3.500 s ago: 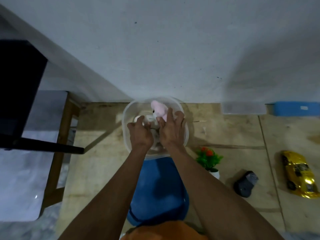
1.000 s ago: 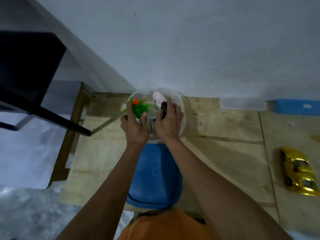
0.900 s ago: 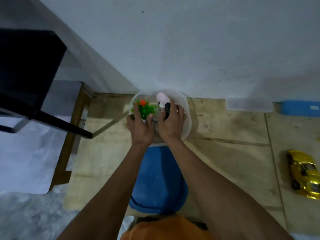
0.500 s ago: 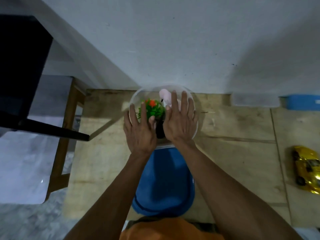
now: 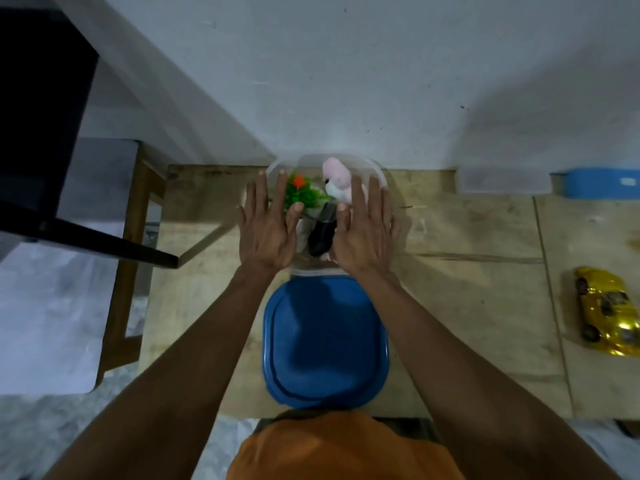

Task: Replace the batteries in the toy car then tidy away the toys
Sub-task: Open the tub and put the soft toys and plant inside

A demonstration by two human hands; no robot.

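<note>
Plywood table (image 5: 467,306), scuffed: nearest, a blue lid (image 5: 325,344). Beyond it, left hand (image 5: 268,225) and right hand (image 5: 365,230), fingers straight, flank a clear tub (image 5: 381,176) of toys. Gold toy car (image 5: 606,310) lies far right. Grey wall (image 5: 346,81) behind.

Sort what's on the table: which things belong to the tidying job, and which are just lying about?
Job: clear tub, pink plush, toy plant, black toy, blue lid, gold toy car.
Lying about: clear box, blue box.
</note>
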